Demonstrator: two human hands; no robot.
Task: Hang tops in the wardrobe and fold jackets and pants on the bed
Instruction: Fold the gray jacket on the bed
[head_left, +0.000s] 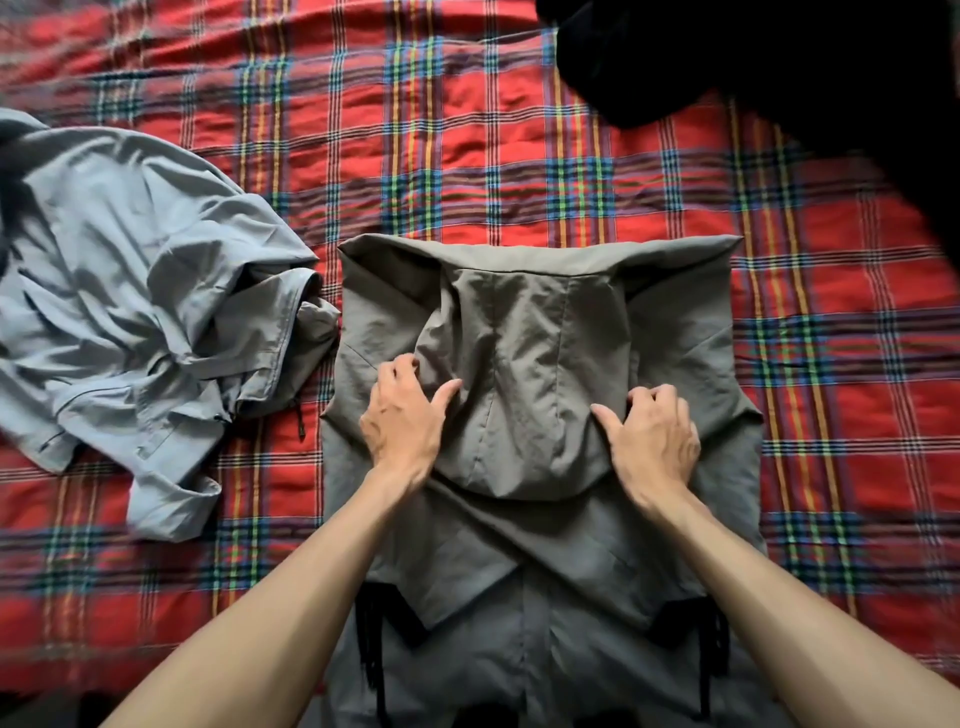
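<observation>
- Two forearms (270, 613) reach in from the bottom edge, over the near hem of one olive-grey jacket (675, 364).
- That jacket lies flat in the middle of the bed (467, 130), with its sleeves crossed over the body and its hood (530, 374) laid down on top.
- Left hand (402, 421) grips the hood's left edge, fingers curled into the cloth and thumb on top.
- Right hand (654, 441) grips the hood's right edge the same way.
- One pale grey garment (145, 312) lies crumpled just beside the jacket, on its left.
- One black garment (779, 67) sits at the far right corner, well apart.
</observation>
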